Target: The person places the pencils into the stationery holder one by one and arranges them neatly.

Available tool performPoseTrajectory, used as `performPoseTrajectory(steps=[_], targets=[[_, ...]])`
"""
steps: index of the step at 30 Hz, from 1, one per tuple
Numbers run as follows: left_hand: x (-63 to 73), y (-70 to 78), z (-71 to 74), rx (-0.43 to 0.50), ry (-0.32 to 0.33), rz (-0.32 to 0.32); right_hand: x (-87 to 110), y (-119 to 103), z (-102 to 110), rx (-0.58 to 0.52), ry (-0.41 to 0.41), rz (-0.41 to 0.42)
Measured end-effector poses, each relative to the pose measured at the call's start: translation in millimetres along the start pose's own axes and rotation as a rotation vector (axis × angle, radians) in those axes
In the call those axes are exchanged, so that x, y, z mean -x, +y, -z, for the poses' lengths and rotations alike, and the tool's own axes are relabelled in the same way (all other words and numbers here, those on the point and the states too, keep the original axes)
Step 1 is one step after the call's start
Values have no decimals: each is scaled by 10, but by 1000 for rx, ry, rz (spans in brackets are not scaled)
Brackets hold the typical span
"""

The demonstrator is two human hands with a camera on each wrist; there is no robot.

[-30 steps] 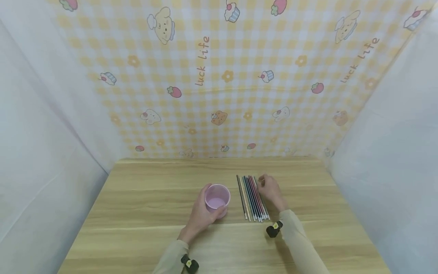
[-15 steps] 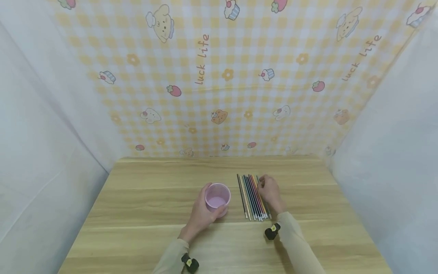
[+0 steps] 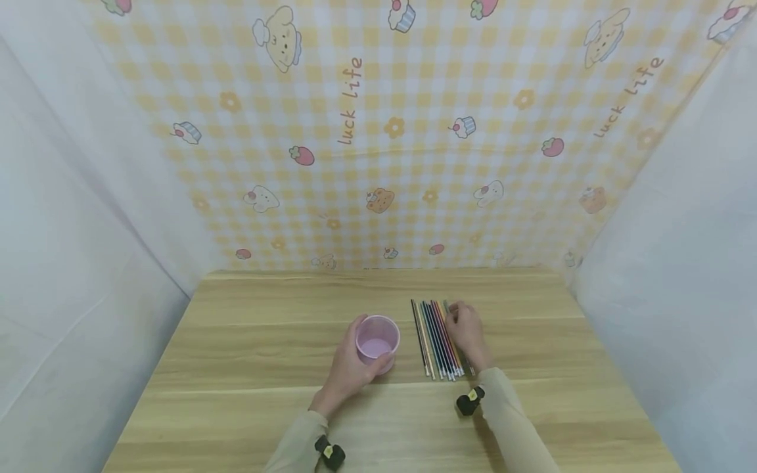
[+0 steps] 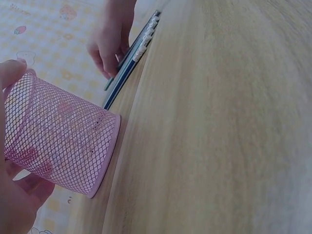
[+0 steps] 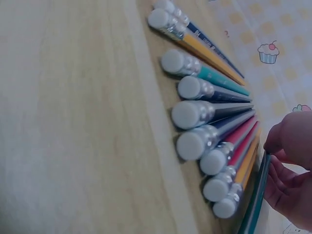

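Note:
My left hand grips a pink mesh pencil cup, its fingers and thumb around the sides. The cup stands upright on the table with its mouth up, and its pink floor shows in the head view. To the right, my right hand pinches a green pencil between thumb and fingers near the right end of a row of pencils. These are dark blue, teal, red and orange-yellow, side by side, with white erasers toward me. In the right wrist view the green pencil lies slightly apart from the row.
The wooden table reaches back to a yellow checked cloth with cartoon prints. White cloth walls flank it on the left and right. Each sleeve carries a small black wrist camera.
The eraser end of the green pencil has swung right, away from the row, and an orange pencil shows beside it. My right hand has barely shifted; my left hand stays on the cup.

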State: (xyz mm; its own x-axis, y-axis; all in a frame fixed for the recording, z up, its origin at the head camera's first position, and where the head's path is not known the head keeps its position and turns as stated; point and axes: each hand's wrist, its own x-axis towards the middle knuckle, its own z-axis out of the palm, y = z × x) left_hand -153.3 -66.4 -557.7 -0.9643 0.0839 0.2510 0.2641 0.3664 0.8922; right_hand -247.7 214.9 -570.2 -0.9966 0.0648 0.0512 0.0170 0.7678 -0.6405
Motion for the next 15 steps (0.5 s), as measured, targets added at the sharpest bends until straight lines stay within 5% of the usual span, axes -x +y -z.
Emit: performPoseTrajectory(steps=[15], targets=[[-27, -9, 15, -3, 3, -16, -5, -247, 317, -102, 84, 92]])
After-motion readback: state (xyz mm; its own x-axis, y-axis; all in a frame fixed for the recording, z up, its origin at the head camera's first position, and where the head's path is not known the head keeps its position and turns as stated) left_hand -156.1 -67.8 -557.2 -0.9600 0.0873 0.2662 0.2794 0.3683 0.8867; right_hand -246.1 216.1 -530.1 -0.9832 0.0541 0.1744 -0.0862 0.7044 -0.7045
